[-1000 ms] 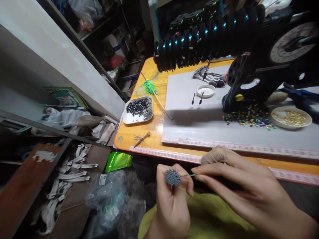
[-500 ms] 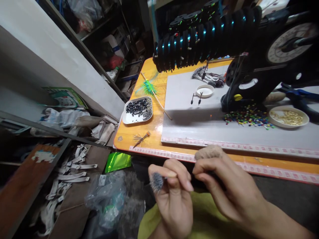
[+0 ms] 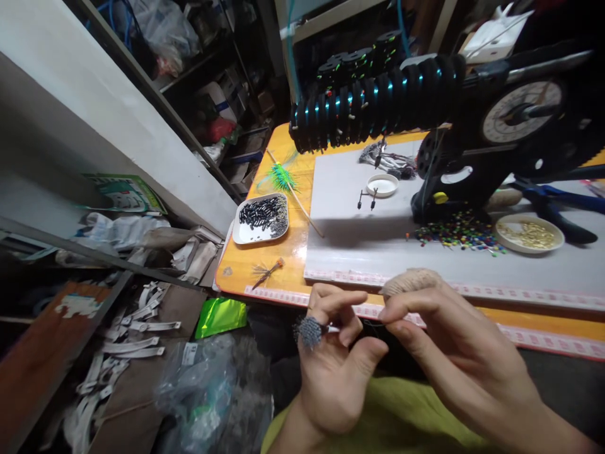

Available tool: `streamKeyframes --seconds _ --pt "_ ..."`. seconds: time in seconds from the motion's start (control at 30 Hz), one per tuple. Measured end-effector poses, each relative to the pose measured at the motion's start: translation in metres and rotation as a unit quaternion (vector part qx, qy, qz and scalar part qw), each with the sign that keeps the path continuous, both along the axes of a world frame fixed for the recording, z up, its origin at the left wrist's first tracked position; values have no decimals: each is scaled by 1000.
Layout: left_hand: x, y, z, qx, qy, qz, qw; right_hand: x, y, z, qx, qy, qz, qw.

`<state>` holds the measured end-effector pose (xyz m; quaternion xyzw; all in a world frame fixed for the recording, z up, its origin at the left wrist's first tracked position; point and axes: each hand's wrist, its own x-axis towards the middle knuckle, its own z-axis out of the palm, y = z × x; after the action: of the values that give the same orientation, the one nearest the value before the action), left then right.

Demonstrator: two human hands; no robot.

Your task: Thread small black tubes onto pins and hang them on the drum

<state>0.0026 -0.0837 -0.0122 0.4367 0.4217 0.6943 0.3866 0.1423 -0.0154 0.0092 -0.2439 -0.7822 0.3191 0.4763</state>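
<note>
My left hand (image 3: 335, 372) holds a tuft of fine grey strands (image 3: 309, 332) by a pale stem between its fingers, the round brush-like end facing outward. Its thumb and index finger are parted and point toward my right hand (image 3: 454, 353). There, thumb and forefinger pinch a thin thread (image 3: 373, 325), whose small loop shows between the two hands. A beige wrap (image 3: 413, 282) covers a finger of my right hand. Both hands are in front of the table's near edge, above my yellow-green clothing (image 3: 401, 413).
A black machine with a row of thread spools (image 3: 378, 104) overhangs the table. On the table are a white tray of small dark tubes (image 3: 236, 234), loose coloured beads (image 3: 454, 233), a dish of gold pieces (image 3: 529, 234), pliers (image 3: 558, 211) and a grey strand bundle (image 3: 390, 159).
My left thumb and index finger have parted, and the grey tuft has moved slightly right and up. The right hand has shifted a little right, with the thread now showing. The view has tilted slightly.
</note>
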Motion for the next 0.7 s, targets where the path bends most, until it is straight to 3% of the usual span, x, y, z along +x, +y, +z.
streamKeyframes --seconds 0.1,0.3,0.4,0.47,0.53,0.6,0.7 --pt "0 3 -1 44 0 1 999 0 -2 0 30 -12 9 999" --pt "6 -6 -1 89 -177 -76 977 -4 -1 -7 103 -41 55 992" --pt "3 -13 0 75 -183 -87 976 3 13 -9 219 -84 78 969" --pt "-2 -17 -2 62 -183 -78 978 10 27 -9 322 -101 48 940" --pt "-6 -19 -3 49 -181 -64 980 13 38 -8 374 -113 23 920" --pt "-8 -21 -5 42 -158 -36 986 12 41 -9 381 -132 58 913" --pt "-7 -25 -7 70 -108 4 992 5 27 -15 323 -142 107 929"
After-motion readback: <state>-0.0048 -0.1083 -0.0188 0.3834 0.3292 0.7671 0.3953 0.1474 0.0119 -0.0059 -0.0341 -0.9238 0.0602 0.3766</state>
